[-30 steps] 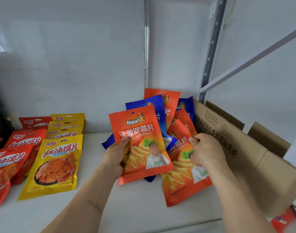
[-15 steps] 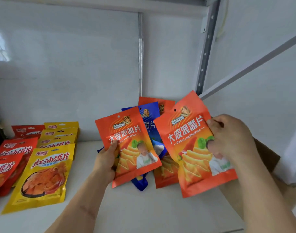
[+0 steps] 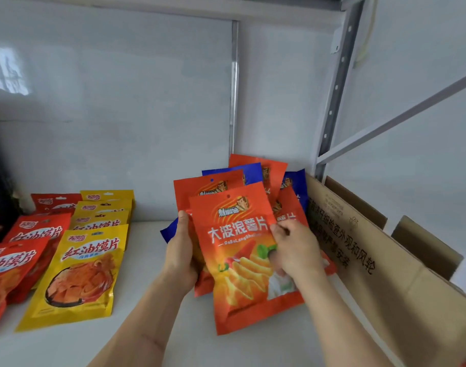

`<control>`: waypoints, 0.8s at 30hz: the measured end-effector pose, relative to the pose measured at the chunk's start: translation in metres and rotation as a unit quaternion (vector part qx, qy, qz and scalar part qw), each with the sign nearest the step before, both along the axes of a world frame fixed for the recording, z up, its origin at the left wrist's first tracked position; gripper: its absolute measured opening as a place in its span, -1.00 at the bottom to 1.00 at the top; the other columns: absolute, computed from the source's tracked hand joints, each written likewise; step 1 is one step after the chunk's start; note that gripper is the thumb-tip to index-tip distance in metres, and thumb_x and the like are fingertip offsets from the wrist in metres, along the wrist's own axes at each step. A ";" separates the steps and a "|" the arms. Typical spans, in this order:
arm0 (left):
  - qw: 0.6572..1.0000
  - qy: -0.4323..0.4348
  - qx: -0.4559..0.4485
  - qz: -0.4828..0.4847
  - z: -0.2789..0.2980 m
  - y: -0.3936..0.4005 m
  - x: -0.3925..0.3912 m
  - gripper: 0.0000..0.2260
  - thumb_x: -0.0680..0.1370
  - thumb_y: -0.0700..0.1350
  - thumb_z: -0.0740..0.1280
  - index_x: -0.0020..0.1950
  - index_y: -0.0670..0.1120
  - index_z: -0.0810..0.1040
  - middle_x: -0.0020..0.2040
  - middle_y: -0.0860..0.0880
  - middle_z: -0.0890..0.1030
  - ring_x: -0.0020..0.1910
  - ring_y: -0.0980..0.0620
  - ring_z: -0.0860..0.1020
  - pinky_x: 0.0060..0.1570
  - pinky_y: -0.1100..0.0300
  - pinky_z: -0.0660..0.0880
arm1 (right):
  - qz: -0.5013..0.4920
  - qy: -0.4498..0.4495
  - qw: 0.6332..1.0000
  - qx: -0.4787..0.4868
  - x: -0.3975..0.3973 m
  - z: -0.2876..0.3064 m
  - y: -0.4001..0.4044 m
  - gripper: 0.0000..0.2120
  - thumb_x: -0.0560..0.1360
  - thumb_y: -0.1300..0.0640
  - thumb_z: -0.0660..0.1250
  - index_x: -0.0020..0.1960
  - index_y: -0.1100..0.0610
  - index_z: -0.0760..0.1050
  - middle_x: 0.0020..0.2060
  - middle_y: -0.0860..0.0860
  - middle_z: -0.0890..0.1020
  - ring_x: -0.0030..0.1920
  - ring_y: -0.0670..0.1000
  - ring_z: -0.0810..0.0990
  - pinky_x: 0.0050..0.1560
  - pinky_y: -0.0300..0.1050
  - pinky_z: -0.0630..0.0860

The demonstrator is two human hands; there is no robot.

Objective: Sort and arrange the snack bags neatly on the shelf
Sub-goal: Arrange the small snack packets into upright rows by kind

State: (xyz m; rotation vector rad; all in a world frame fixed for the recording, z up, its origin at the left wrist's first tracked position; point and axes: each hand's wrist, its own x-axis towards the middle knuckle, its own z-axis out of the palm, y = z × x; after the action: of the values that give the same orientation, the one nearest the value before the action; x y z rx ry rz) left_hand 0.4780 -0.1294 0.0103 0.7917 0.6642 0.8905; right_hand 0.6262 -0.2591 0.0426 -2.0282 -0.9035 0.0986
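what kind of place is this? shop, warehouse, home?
Probably a small shop or stockroom. Many identical snack packs lie in rows by colour, like the yellow bags, on a white shelf with a slotted metal upright, and an open cardboard carton stands alongside.

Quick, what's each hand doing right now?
Left hand: grips the rear orange bag at its left edge.
Right hand: pinches the front orange bag at its right edge.

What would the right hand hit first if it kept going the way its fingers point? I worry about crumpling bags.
Likely the front orange chip bag the right hand already pinches, then the orange bag behind it held by the left hand; depth is unclear.
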 end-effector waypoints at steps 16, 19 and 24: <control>0.999 0.013 -0.030 -0.039 0.000 0.018 -0.016 -0.70 0.58 -0.05 0.37 0.26 -0.15 0.56 0.08 -0.22 0.70 0.04 -0.25 0.67 0.10 -0.21 0.57 | -0.082 0.034 0.995 0.052 0.035 0.016 0.046 -0.62 0.63 -0.09 0.19 0.28 0.16 0.45 0.05 0.03 0.57 0.12 0.12 0.58 -0.06 -0.13 0.36; 0.998 0.009 -0.049 -0.047 0.000 0.021 -0.017 -0.70 0.58 -0.05 0.36 0.27 -0.14 0.55 0.09 -0.22 0.70 0.05 -0.26 0.67 0.13 -0.23 0.56 | -0.068 0.039 0.997 -0.018 0.051 0.015 0.069 -0.65 0.64 -0.10 0.16 0.15 0.16 0.50 0.03 0.08 0.62 -0.11 0.05 0.56 -0.22 -0.14 0.37; 0.996 0.010 -0.065 -0.057 0.000 0.020 -0.017 -0.69 0.58 -0.02 0.36 0.27 -0.14 0.54 0.09 -0.23 0.69 0.06 -0.26 0.66 0.13 -0.24 0.55 | -0.056 0.124 0.990 -0.024 0.063 0.011 0.091 -0.63 0.62 -0.12 0.20 -0.13 0.15 0.52 -0.18 0.08 0.62 -0.22 0.07 0.57 -0.15 -0.05 0.56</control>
State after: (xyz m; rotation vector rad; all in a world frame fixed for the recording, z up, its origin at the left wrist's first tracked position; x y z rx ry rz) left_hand 0.4610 -0.1090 0.0102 0.7159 0.6816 0.7297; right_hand 0.6894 -0.1679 0.0536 -2.0505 -0.6366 0.3059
